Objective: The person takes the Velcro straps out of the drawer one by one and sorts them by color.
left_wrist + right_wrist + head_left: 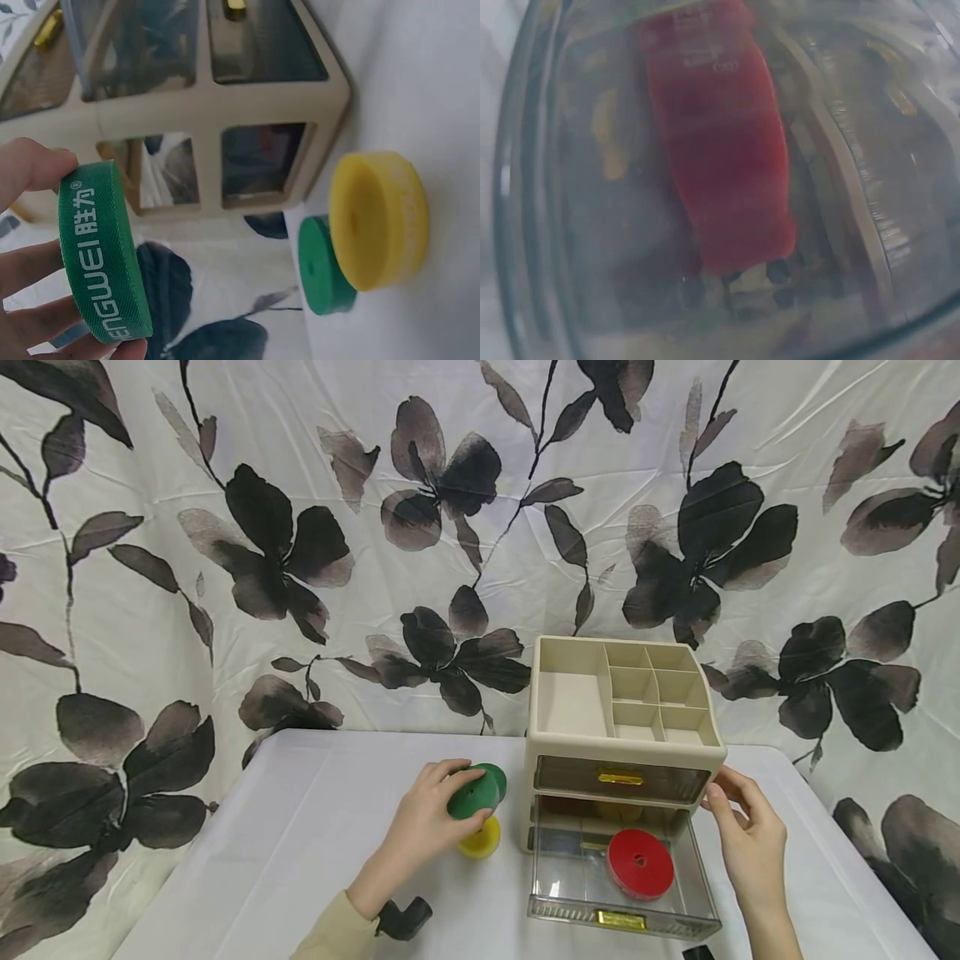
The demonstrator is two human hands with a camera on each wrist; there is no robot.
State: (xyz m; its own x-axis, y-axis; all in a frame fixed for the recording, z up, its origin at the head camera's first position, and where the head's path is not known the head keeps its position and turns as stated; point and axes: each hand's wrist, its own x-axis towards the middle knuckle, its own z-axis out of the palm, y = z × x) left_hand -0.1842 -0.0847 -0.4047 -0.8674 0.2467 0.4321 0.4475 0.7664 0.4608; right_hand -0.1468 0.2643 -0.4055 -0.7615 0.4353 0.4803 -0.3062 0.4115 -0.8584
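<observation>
My left hand (420, 818) holds a green roll of strap tape (105, 255) by its rim, white lettering along its edge. Below it on the table, a yellow roll (409, 225) rests beside a second green roll (322, 266). To the right stands a beige desktop organizer (534, 760) with its lower clear drawer (566, 881) pulled out. A red roll (640, 864) lies inside that drawer and shows through the clear plastic in the right wrist view. Fingers loosely bent, my right hand (753, 835) is at the organizer's right side, fingertips close to its wall.
The organizer's upper drawer (573, 774) is closed, and its top has several compartments (633, 685). A black object (405, 918) lies near my left forearm; another dark piece (699, 952) shows at the bottom edge. Floral cloth (450, 568) hangs behind the white table (300, 827).
</observation>
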